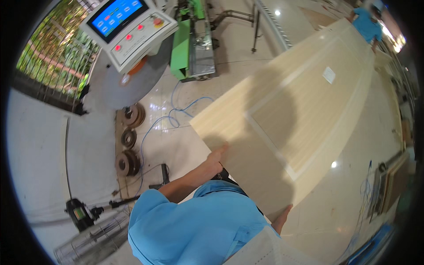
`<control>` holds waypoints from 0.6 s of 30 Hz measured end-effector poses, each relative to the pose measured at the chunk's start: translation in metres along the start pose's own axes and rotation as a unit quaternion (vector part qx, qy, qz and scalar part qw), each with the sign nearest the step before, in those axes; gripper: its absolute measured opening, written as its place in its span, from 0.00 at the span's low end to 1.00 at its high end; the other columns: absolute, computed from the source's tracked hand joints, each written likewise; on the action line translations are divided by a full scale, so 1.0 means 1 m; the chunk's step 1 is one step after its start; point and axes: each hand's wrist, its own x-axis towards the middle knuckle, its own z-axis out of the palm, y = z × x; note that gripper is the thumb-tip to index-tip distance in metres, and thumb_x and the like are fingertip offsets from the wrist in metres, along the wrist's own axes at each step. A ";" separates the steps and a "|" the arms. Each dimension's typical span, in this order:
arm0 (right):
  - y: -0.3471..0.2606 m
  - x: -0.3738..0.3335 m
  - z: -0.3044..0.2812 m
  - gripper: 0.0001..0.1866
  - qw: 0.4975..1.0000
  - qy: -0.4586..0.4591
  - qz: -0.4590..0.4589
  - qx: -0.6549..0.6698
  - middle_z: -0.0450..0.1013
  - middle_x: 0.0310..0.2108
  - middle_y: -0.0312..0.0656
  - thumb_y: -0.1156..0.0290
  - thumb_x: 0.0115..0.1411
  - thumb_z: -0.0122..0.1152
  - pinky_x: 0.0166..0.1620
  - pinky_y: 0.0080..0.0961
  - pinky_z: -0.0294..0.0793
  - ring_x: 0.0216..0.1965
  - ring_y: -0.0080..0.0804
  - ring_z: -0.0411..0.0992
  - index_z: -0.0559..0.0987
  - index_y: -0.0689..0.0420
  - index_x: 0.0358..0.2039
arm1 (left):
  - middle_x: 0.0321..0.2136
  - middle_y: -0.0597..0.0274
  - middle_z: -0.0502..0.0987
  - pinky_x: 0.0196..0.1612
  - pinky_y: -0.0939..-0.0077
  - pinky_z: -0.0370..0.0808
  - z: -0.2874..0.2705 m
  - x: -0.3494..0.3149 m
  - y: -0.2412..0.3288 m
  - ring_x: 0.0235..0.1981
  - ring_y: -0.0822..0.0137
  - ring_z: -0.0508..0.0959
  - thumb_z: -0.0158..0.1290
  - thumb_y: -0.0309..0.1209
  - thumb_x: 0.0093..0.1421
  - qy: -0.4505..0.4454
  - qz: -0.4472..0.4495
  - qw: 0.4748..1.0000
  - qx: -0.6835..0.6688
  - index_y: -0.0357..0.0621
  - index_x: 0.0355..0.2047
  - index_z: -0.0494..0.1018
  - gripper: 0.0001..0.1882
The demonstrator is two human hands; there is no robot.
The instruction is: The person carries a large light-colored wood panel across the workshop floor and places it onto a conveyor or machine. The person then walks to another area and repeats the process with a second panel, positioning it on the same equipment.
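Note:
A long, pale wood-grain panel [282, 106], shaped like a door leaf, stretches from my waist toward the far right. Lighter strips form a rectangle on its face, and a small white label [328, 75] lies within it. My left hand [217, 153] grips the near end by its left corner, a finger pointing along the top. At the near right corner, my right hand [281, 219] holds the edge; most of its fingers are hidden. Another person in blue [367, 27] stands at the far end, with an arm beside the panel.
Left of the panel stands a green machine [180, 55], near a control box with a lit screen [117, 20]. A blue hose [152, 126] winds over the tiled floor. Round metal rings [127, 162] and a caged fan [92, 238] are along the left wall. Boards [391, 185] lean at right.

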 end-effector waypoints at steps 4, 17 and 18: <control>0.023 -0.023 0.014 0.48 0.999 -0.004 0.023 0.045 0.57 0.65 0.51 0.31 0.61 0.40 0.62 0.36 0.57 0.63 0.42 0.58 0.60 0.65 0.63 | 0.51 0.57 0.74 0.54 0.62 0.72 -0.008 -0.003 0.028 0.52 0.59 0.73 0.51 0.43 0.65 -0.065 -0.031 0.997 0.036 0.42 0.52 0.69 0.22; 0.001 -0.047 0.040 0.49 0.996 0.053 -0.065 0.026 0.57 0.65 0.53 0.33 0.63 0.38 0.65 0.31 0.51 0.66 0.40 0.55 0.57 0.72 0.63 | 0.46 0.60 0.76 0.47 0.70 0.77 0.020 0.055 0.070 0.45 0.64 0.78 0.52 0.34 0.65 -0.082 -0.025 0.991 0.103 0.41 0.48 0.70 0.14; 0.003 -0.045 0.051 0.49 0.996 0.062 -0.059 0.016 0.57 0.65 0.53 0.33 0.63 0.38 0.65 0.31 0.50 0.66 0.40 0.54 0.57 0.72 0.63 | 0.46 0.60 0.76 0.48 0.71 0.77 0.017 0.065 0.073 0.45 0.64 0.77 0.52 0.33 0.65 -0.102 -0.038 0.989 0.095 0.41 0.48 0.70 0.14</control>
